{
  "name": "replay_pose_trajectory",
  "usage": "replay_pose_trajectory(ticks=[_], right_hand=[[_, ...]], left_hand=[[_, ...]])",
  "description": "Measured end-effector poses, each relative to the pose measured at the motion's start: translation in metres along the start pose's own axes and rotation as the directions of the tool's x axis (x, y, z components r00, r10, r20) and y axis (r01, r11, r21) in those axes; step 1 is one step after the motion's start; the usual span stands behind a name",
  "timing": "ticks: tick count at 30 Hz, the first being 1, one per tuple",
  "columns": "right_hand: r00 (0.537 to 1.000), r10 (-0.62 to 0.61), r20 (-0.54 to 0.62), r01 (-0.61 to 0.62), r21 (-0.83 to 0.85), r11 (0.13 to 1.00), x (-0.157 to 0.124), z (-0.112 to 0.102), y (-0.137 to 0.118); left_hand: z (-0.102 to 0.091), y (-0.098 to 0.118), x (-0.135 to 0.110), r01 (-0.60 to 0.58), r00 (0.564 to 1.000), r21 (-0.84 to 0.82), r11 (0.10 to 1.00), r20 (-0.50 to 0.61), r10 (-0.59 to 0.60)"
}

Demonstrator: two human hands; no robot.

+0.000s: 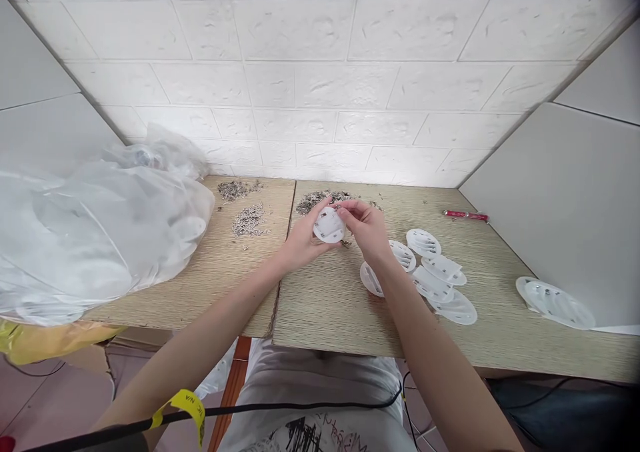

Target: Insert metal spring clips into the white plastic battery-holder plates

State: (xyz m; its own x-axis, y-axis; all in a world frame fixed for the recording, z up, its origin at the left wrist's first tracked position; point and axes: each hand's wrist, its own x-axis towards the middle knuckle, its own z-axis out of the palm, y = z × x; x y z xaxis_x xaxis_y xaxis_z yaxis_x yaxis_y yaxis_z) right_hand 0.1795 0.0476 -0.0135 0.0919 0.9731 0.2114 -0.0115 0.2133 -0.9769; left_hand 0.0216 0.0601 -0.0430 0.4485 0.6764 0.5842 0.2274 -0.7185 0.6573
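Note:
My left hand [301, 240] grips a round white plastic battery case [329, 226] by its edge, the flat side turned up with small metal bits showing on it. At the case's upper right edge, the thumb and fingers of my right hand [367, 229] are pinched together; whatever they hold is too small to make out. Just behind the hands lies a heap of small metal pieces [320, 201]. Near my right forearm several similar white cases [424, 243] lie loosely grouped, some with metal contacts visible in their slots.
Two small piles of metal parts [249, 221] lie on the left board. A large clear bag of white parts [95, 232] covers the far left. At right are a red pen-like stick [466, 216] and more white cases [560, 303]. A black cable [280, 408] crosses my lap.

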Motion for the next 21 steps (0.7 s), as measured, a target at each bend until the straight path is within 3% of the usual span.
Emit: replay_pose_trajectory(ticks=[8, 11, 16, 21], right_hand=[[0.986, -0.156, -0.057, 0.139, -0.231, 0.963, -0.001, -0.001, 0.001], [0.987, -0.148, -0.063, 0.13, -0.231, 0.964, -0.001, -0.001, 0.0], [0.997, -0.077, -0.024, 0.072, -0.141, 0.987, -0.001, 0.001, 0.002], [0.996, -0.07, -0.063, 0.058, -0.169, 0.984, -0.001, 0.003, 0.0]], left_hand=[[-0.002, 0.006, 0.001, 0.016, 0.998, 0.04, 0.999, -0.068, -0.013], [-0.002, 0.01, 0.001, 0.03, 0.996, 0.015, 0.999, -0.086, -0.028], [-0.001, 0.013, 0.001, 0.05, 0.995, -0.175, 0.983, -0.08, -0.065], [-0.002, 0.014, 0.002, 0.056, 0.992, -0.167, 0.984, -0.102, -0.074]])
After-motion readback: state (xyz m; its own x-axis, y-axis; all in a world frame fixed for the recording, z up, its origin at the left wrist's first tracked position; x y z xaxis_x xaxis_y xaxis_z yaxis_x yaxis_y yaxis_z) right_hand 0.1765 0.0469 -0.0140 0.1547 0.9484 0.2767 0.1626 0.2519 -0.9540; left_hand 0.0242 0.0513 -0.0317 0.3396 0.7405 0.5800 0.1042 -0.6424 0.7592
